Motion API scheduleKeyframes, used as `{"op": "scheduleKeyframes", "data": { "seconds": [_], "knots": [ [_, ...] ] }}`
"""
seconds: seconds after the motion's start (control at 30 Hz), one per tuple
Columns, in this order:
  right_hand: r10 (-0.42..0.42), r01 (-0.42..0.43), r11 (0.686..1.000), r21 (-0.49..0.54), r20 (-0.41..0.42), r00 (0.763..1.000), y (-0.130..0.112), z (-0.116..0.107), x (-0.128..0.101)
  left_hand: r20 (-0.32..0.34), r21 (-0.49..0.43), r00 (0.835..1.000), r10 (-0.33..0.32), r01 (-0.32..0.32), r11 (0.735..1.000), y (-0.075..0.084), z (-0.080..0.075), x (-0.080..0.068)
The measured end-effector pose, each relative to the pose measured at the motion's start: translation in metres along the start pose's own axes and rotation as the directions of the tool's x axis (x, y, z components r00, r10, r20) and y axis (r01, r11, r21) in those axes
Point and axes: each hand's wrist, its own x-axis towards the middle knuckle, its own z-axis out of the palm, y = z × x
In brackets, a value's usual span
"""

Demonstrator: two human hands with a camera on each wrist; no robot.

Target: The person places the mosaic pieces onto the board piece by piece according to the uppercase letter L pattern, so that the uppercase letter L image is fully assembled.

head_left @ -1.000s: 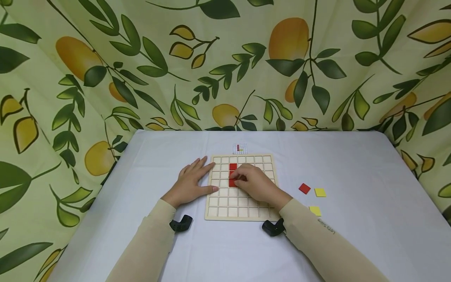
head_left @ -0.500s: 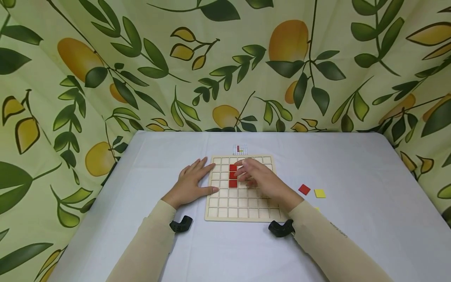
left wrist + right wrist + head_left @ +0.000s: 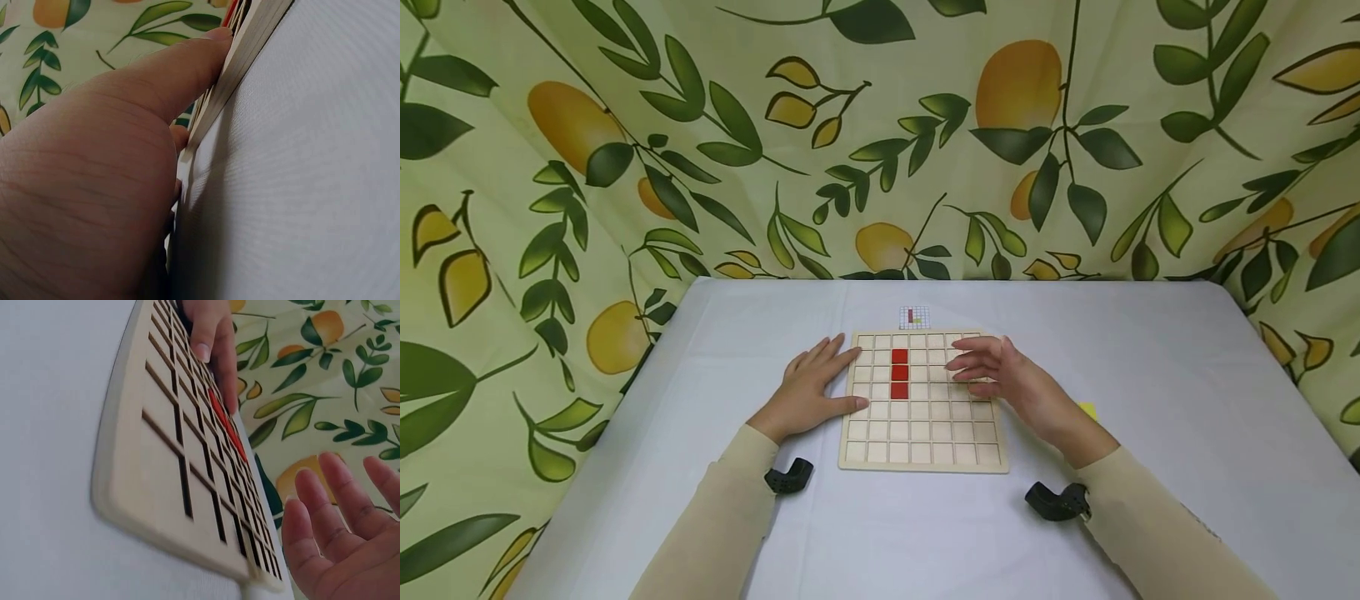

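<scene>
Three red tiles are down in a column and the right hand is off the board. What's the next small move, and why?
Probably carry the right hand right to the yellow tile behind its wrist: it is empty and open, the red tiles sit in their cells, and the left hand steadies the wooden grid board.

We see our right hand open beside the wooden grid board's corner; red tiles sit near its far edge.

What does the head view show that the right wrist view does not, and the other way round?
Only the head view shows the small pattern card, a yellow tile and both sleeves. Only the right wrist view shows the right hand's palm, fingers straight, holding nothing. Both show the board, the red tiles and the left hand on the board's edge.
</scene>
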Motion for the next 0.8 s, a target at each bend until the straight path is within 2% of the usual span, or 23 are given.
{"op": "scheduleKeyframes", "data": {
  "seconds": [0.27,0.5,0.67,0.8],
  "knots": [
    [-0.023,0.022,1.000,-0.015,-0.040,0.999,-0.004,-0.028,-0.027,0.004,-0.007,1.000,-0.010,0.010,1.000,0.002,-0.001,0.000],
    [-0.049,0.046,0.998,-0.034,-0.116,0.992,-0.005,-0.055,-0.046,0.011,-0.005,1.000,-0.020,0.020,1.000,0.005,-0.001,-0.001],
    [-0.027,0.010,0.996,-0.085,-0.202,0.979,0.001,-0.069,-0.057,0.011,0.001,1.000,-0.023,0.023,1.000,0.005,-0.001,0.000],
    [0.025,-0.076,0.981,-0.177,-0.274,0.961,0.008,-0.076,-0.061,0.004,0.006,1.000,-0.020,0.020,1.000,0.005,-0.001,0.001]
  ]
}}
